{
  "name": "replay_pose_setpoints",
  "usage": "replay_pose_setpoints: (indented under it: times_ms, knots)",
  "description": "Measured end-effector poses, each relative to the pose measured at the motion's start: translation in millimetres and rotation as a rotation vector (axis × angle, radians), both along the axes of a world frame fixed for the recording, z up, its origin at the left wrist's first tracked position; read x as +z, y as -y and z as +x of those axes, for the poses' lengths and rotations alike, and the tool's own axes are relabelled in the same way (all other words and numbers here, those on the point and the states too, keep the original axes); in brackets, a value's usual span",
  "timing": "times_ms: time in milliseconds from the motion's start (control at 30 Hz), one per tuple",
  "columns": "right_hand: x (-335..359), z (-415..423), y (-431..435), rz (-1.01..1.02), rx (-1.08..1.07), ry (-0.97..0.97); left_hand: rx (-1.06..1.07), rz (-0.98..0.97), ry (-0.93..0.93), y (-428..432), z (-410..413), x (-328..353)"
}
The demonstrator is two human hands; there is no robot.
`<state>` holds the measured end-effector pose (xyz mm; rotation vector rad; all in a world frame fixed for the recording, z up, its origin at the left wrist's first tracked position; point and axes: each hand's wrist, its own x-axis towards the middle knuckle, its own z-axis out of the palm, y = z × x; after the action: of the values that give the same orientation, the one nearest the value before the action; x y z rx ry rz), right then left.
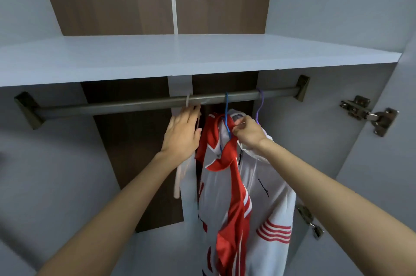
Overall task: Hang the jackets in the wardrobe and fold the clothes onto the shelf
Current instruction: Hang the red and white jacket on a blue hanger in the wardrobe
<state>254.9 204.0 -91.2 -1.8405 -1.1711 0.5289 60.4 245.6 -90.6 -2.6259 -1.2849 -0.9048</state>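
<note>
under the shelf (202, 57), on the rail (112, 106), the red-and-white jacket (254, 185) hangs from a blue hanger (226, 104), the right hand (249, 133) pinching its collar: best square the shoulders there while the left hand (181, 136), its grip unclear, steadies the white hanger (188, 101).

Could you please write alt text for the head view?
A person's right hand pinches the collar of a red-and-white jacket hung by a blue hanger on the wardrobe rail; the left hand touches a white hanger beside it.
</note>
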Motion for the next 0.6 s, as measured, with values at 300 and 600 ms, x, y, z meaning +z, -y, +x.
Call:
replay_pose_setpoints:
  times_ms: [300, 600]
  knots:
    - [11.8, 15.4, 149.5, -0.003, 0.108, 0.012, -0.052, -0.196, 0.047, 110.9, 27.9, 5.8]
    - [-15.0, 26.3, 321.0, -0.075, 0.038, -0.072, -0.185, -0.391, 0.038, 258.8, 59.6, -15.3]
